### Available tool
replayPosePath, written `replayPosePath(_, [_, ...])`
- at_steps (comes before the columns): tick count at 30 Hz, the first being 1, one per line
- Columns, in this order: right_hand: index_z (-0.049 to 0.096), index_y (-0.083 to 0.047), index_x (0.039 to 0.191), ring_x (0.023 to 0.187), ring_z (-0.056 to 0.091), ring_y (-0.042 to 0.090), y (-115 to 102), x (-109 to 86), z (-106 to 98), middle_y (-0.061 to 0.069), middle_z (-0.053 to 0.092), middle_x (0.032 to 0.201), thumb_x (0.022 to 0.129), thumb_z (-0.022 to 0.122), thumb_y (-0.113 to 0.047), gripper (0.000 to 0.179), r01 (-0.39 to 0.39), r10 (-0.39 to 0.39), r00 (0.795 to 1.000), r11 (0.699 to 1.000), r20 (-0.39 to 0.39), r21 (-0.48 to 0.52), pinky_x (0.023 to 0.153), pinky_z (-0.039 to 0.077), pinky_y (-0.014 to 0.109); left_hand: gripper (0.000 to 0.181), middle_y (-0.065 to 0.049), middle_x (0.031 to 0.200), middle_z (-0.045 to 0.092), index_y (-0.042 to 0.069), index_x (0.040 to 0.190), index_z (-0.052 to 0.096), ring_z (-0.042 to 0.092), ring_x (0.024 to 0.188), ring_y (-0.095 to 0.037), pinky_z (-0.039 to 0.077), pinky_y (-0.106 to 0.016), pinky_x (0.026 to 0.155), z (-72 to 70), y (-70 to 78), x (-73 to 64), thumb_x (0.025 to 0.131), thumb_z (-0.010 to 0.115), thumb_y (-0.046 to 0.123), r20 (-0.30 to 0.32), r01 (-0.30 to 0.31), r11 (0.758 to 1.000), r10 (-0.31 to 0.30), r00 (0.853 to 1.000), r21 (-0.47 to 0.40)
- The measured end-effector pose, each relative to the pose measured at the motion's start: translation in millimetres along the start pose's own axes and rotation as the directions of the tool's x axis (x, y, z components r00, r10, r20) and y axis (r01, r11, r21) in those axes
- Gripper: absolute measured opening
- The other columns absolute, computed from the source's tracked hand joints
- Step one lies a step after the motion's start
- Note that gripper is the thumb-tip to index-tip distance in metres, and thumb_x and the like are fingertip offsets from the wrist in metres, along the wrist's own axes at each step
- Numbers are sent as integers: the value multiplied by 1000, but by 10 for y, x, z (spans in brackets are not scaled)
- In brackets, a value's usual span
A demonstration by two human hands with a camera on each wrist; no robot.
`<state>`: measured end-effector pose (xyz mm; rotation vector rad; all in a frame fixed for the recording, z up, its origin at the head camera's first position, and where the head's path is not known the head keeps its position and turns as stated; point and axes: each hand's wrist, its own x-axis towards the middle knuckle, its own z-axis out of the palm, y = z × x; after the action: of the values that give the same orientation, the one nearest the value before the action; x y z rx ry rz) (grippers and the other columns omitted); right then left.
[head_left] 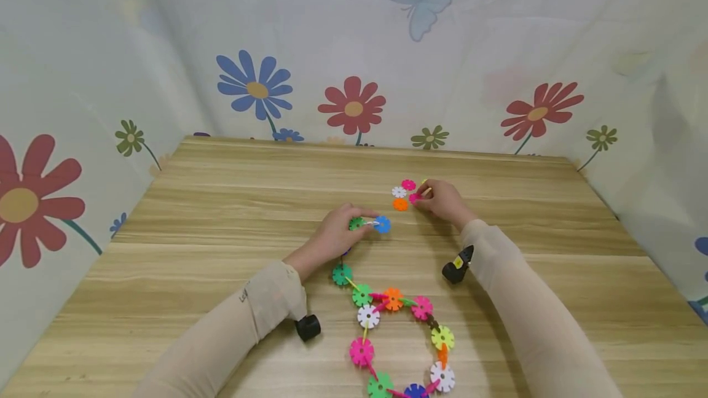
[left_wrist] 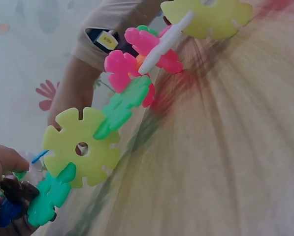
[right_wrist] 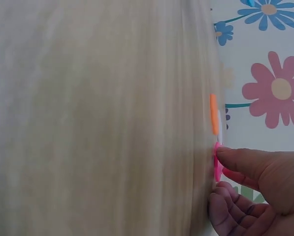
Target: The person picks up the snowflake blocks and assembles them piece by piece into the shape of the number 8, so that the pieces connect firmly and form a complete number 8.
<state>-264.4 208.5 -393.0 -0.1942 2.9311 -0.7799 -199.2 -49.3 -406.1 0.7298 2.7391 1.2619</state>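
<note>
My left hand (head_left: 334, 232) grips the far end of a chain of slotted plastic snowflake discs, with a green disc (head_left: 356, 223) at its fingers and a blue disc (head_left: 382, 225) beyond the fingertips. From there the chain runs toward me and curves into a loop, including a pink disc (head_left: 362, 352). In the left wrist view, yellow-green discs (left_wrist: 63, 142) and green ones slot together at right angles. My right hand (head_left: 442, 200) pinches a loose pink disc (right_wrist: 217, 162) between thumb and index finger, low over the table. Part of that disc is hidden by the fingers.
Beside the right fingertips lie a loose orange disc (head_left: 401, 204), a white disc (head_left: 399, 192) and another pink disc (head_left: 409, 185). A yellow piece peeks out behind that hand. The wooden table (head_left: 249, 183) ends at a flower-printed cloth (head_left: 310, 17).
</note>
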Motion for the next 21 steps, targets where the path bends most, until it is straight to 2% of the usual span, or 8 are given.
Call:
replayPosePath(3, [60,0,111,81,55,23,12,15,24,15,64,93,89,68,-21,32,5,-5,1000,1000,-28,-18,72,41,27,30,-8,107,63,17,122,66,60,98,-23,50,-38,86,7,-2,11,93,63,24,-1,14,1000,-14,1000,-2])
replayPosePath(8, [58,0,113,75,49,20,-6,35,29,11,58,88,90,67,-25,35,-27,27,999,1000,-25,-5,67,37,24,29,-8,107,63,16,120,67,60,101,-25,50,-40,89,10,7,12,93,64,24,-13,33,999,-33,999,-10])
replayPosePath(16, [58,1,112,79,52,22,-10,62,23,14,60,96,88,69,-23,35,-41,41,999,999,2,-17,71,43,27,27,-9,113,64,13,115,69,61,106,-26,50,-41,91,8,37,-5,93,64,26,-23,47,999,-47,999,6])
replayPosePath(21, [55,2,112,85,54,23,9,48,26,16,61,102,87,71,-21,38,-54,54,999,998,5,20,74,44,28,26,-9,113,64,12,114,69,61,107,-26,49,-41,93,20,30,-1,93,64,26,-25,52,999,-52,998,2])
